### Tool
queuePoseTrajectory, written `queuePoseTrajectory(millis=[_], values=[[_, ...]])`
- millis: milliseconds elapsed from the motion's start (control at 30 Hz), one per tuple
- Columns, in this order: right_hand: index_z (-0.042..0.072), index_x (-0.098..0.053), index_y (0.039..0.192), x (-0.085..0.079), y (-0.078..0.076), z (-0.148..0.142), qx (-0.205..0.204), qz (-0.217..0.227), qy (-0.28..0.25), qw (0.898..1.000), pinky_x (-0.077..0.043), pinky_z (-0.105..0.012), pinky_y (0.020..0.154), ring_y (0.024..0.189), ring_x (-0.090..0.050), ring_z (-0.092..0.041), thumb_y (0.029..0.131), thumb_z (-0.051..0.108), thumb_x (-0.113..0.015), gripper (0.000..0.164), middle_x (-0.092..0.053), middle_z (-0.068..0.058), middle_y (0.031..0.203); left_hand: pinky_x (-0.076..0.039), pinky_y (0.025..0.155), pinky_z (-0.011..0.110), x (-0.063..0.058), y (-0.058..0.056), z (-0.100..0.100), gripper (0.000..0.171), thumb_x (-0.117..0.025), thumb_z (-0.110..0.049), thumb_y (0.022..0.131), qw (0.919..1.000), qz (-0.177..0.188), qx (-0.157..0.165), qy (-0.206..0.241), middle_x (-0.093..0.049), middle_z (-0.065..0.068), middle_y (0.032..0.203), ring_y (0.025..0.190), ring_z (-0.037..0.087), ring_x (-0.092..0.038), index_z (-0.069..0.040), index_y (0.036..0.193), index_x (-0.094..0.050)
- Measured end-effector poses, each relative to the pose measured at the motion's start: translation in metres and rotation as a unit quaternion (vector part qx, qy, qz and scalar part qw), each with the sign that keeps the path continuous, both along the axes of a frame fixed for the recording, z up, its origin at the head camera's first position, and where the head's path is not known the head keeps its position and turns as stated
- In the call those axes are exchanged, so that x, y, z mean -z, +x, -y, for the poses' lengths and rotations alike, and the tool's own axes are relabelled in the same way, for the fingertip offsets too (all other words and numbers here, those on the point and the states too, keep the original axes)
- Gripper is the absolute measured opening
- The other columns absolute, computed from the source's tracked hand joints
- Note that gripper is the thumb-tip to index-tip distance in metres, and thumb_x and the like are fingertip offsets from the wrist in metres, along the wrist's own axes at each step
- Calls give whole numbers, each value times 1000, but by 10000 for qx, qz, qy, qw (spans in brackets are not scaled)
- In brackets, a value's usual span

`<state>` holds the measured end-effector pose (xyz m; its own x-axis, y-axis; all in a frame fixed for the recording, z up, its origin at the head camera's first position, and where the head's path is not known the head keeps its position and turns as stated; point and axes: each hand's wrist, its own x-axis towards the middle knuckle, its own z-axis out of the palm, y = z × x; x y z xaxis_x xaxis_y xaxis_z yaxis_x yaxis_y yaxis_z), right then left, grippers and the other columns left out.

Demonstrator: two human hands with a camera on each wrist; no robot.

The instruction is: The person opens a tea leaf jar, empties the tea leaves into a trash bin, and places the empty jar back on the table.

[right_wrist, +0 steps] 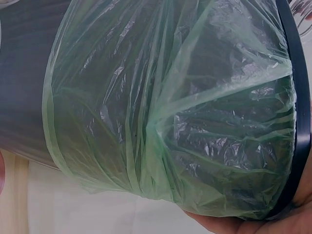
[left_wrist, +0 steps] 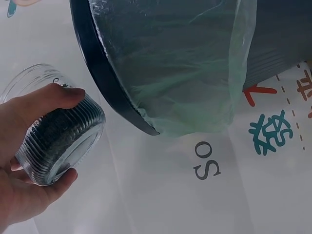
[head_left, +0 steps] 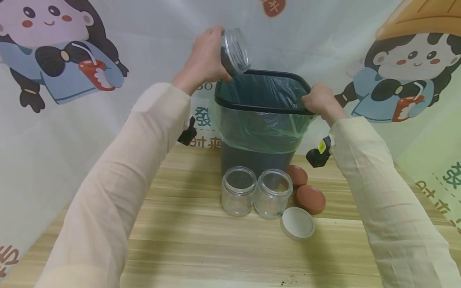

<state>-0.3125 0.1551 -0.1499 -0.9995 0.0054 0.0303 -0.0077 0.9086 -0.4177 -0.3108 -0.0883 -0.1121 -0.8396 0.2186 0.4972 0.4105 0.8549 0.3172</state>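
Observation:
My left hand [head_left: 207, 58] holds a clear glass jar [head_left: 238, 50] by its side, tipped so its mouth points right over the left rim of a dark trash bin [head_left: 252, 162]. Dark contents show inside the jar, and its ribbed wall [left_wrist: 73, 129] is visible in the left wrist view. A pale green plastic liner [head_left: 259, 132] is folded over the bin's black rim [head_left: 266, 107]. At the bin's right corner, my right hand [head_left: 321, 100] grips the rim; in the right wrist view its fingers [right_wrist: 219, 223] are partly hidden beneath the liner.
Two open glass jars [head_left: 238, 198] [head_left: 272, 200] stand in front of the bin on the wooden table [head_left: 201, 248]. Right of them lie a whitish lid [head_left: 297, 223] and two reddish-brown lids [head_left: 310, 199] [head_left: 297, 176]. Dark crumbs [head_left: 287, 281] dot the near edge. A printed cloth [head_left: 151, 48] hangs behind.

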Motion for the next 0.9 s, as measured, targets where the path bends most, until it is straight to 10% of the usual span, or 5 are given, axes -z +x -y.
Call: queuePoseTrajectory(millis=[900], values=[[10,-32,53,-1,-1,0,-144,-12,288,9995,-32,-28,50,40,-24,-10,92,11,-34,38,-22,3,47,-34,100,35,-6,-3,-4,73,-67,3,71,9871,-826,-5,-1368,-34,16,135,120,31,-32,-2,133,-28]])
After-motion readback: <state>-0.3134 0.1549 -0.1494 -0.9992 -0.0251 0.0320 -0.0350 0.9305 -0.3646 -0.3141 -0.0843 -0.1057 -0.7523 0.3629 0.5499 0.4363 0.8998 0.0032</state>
